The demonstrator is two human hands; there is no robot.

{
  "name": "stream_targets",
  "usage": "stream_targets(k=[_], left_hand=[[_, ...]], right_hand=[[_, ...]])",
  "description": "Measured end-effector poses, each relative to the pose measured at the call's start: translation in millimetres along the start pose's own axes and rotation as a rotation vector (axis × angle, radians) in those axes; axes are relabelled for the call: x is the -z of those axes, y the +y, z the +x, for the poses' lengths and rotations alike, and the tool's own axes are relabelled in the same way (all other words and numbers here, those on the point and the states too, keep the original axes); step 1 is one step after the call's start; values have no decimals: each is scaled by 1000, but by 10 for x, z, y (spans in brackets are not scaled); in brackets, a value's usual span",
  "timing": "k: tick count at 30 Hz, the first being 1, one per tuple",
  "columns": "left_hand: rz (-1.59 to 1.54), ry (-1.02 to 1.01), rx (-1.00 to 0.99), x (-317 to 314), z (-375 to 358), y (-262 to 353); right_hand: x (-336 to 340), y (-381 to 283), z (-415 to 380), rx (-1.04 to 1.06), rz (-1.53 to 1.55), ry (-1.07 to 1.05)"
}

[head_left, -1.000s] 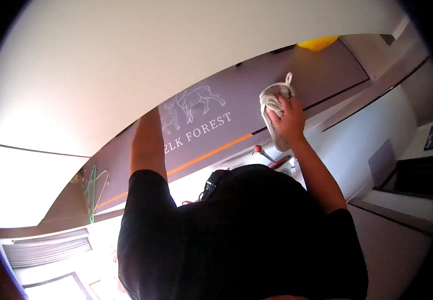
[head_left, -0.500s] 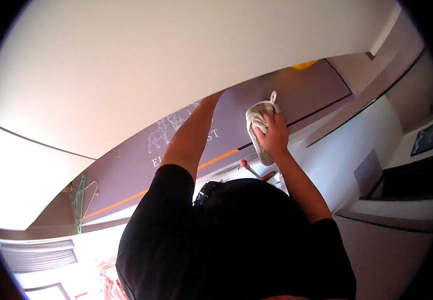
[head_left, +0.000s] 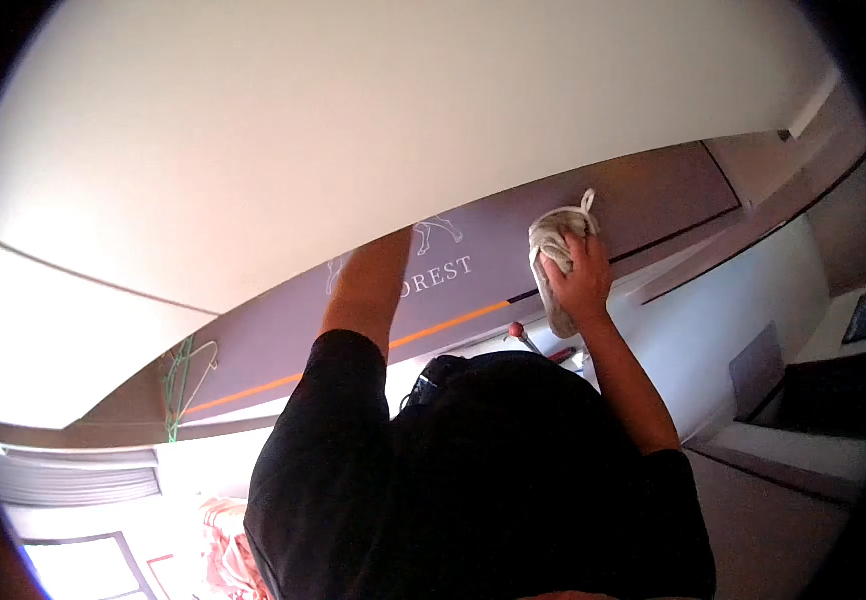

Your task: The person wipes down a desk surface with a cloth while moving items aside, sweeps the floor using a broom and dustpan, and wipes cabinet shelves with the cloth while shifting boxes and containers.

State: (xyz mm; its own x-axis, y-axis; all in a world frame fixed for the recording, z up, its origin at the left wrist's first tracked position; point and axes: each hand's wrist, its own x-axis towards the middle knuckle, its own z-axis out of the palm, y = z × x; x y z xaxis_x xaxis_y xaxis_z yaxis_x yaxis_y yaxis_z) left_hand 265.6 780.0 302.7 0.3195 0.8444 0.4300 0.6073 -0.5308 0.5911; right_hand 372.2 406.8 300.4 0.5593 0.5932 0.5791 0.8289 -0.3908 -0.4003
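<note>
My right hand [head_left: 586, 283] is closed on a crumpled greyish-beige cloth [head_left: 553, 232] with a small hanging loop. The cloth is over a dark grey-purple mat [head_left: 498, 235] printed with white animal outlines and lettering ending in "OREST". One end of it hangs toward me past the orange stripe. My left forearm [head_left: 368, 285] reaches up across the mat. Beyond the wrist, a large white panel [head_left: 353, 120] hides my left hand, so its fingers and anything in them do not show.
Green and pale clothes hangers [head_left: 181, 385] are at the mat's left end. A red-knobbed lever [head_left: 517, 330] stands close to my body, below the cloth. Reddish patterned fabric [head_left: 231, 545] lies low on the left. A dark recess [head_left: 823, 385] is at the right.
The view has shifted, and a yellow thing at the panel's edge has gone from sight. My left arm has moved left across the mat, uncovering more lettering. My right hand still grips the cloth.
</note>
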Motion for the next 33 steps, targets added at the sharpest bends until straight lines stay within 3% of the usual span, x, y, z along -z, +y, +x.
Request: stream_targets(k=[4, 11, 14, 17, 19, 20, 22, 25, 26, 28, 31, 32, 33], left_hand=[[116, 36, 40, 98, 225, -511], [202, 39, 93, -92, 448, -750], [253, 65, 93, -164, 431, -669], [374, 213, -30, -372, 282, -228], [217, 252, -128, -698, 177, 76], [-417, 77, 74, -541, 11, 613], [-235, 19, 274, -869, 49, 894], [-306, -282, 456, -945, 187, 1079], [-169, -207, 426, -1232, 330, 887], [-232, -466, 402, -866, 388, 876], [-99, -126, 65, -1090, 630, 241], [12, -11, -9, -865, 565, 222], [-43, -57, -98, -678, 576, 93]], right_hand=[[-37, 62, -39, 7, 33, -2], [-18, 81, -42, -12, -13, -66], [31, 35, -29, -19, 12, -31], [69, 19, -3, -20, 37, -30], [41, 29, -4, 0, 29, -1], [43, 27, -5, -10, 29, -18], [70, 33, -5, -18, 24, -66], [27, 65, -32, 4, 14, -43], [21, 77, -32, 17, 17, -38], [10, 96, -36, 30, 27, -16], [16, 118, -30, 59, 37, 27], [10, 128, -41, 45, 43, 23], [-5, 132, -43, 34, 50, 17]])
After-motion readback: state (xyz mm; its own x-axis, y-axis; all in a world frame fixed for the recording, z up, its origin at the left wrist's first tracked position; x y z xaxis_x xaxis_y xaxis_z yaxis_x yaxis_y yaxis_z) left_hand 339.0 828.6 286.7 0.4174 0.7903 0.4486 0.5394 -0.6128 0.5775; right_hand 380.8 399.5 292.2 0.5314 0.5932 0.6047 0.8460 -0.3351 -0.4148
